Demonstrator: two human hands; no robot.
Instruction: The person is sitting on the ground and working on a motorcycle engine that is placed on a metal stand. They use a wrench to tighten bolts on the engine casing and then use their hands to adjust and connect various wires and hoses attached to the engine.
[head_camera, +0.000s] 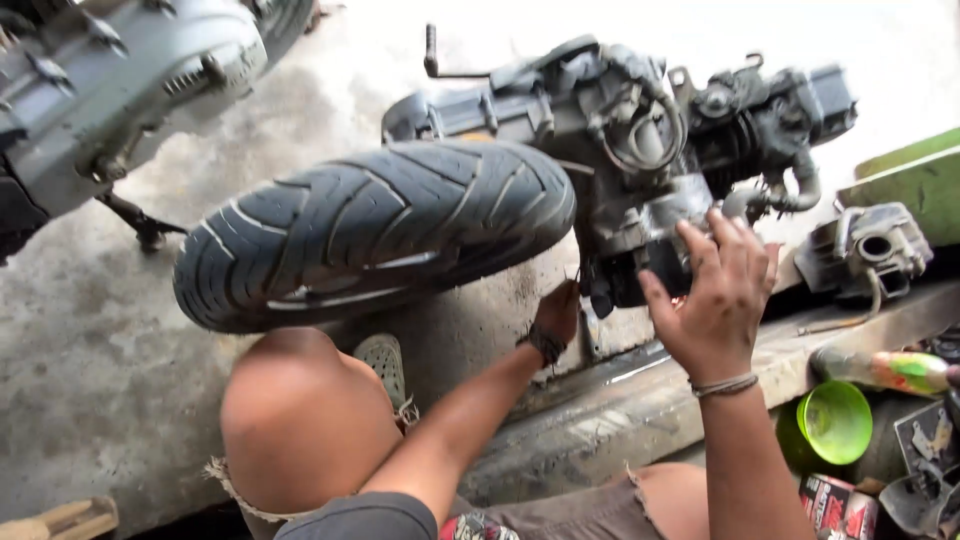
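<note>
**Fig. — Scooter engine w/ rear wheel, lying across a concrete ledge**

The engine and swingarm assembly (640, 150) lies on the concrete ledge (620, 400), its rear tyre (370, 230) hanging out over the floor (90, 370) toward the left of view. The person crouches before it, knee low in the foreground.

Right hand (715, 300): fingers spread wide, palm against the dark casing at the engine's near face; it braces or steadies, not clamped round anything. Left hand (555, 315): reaches under the casing near the tyre's inner edge; fingers are hidden behind the hand, so whether it pinches a part or tool cannot be told.

Handling, by judgement: a heavy, rigid lump of cast metal; it won't flex. Surfaces look grimy and probably oily, so slick to bare skin. Hoses and the thin lever up top look like the weak spots. Best holds seem to be the solid crankcase body and the tyre, whose rubber tread gives grip; avoid hoses and fins.

Orientation: long axis runs roughly left-right across the view, tilted up slightly to the right. Wheel end points left, cylinder end points right, toward the green board (915, 185). The tyre's tread faces the viewer.

Nearby: a loose grey metal part (865, 250) right on the ledge, a green bowl (835, 420) and a plastic bottle (885, 370) below it, another engine case (110, 80) top left.
</note>
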